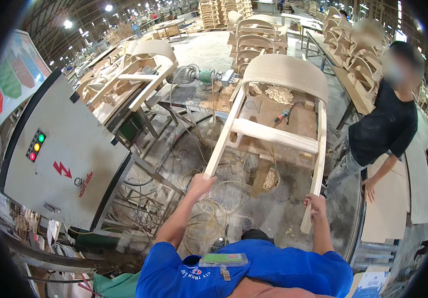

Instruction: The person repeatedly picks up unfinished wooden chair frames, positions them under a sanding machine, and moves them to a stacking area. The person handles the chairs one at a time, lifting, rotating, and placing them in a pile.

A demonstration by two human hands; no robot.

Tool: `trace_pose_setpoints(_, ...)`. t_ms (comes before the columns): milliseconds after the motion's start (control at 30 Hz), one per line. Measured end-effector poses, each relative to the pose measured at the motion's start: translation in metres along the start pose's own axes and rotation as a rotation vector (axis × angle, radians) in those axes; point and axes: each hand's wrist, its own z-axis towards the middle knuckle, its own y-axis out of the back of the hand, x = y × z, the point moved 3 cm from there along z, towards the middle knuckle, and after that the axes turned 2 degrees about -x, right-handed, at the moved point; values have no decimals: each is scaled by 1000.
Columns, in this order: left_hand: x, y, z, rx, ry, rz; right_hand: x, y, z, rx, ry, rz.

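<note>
Holding a pale, curved-back wooden chair frame (276,135) at twelve o'clock, with bare left hand (202,186) and bare right hand (316,204) wrapped round separate squared pale legs (319,154). Apparently already joined; cannot tell any remaining work.

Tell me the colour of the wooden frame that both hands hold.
The wooden frame is pale beige, seen best in the head view.

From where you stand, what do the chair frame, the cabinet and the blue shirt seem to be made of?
Frame: pale wood, apparently unvarnished; matt, with faint grain on the curved back.
Cabinet: probably painted sheet metal, by its smooth, light grey look.
Shirt: matt cloth, softly draped; fibre unclear.
</note>
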Motion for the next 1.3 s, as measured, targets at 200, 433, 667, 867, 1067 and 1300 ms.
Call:
trace_pose_setpoints(200,-45,-16,92,26,44,32,52,-42,87,37,-24,-28)
trace_pose_setpoints(433,-55,-23,156,48,82,82,65,-73,134,-6,-70,-73)
trace_pose_setpoints(667,-53,-29,205,70,66,196,76,-93,154,16,-23,-88)
trace_pose_setpoints(867,-62,-73,221,2,-11,414,73,-70,177,-224,229,-289)
trace_pose_setpoints(1067,-49,-43,188,-249,-64,496,90,-124,137,-489,606,-676)
trace_pose_setpoints(1300,18,-55,13,-671,-422,385,48,-185,37,67,1202,-721)
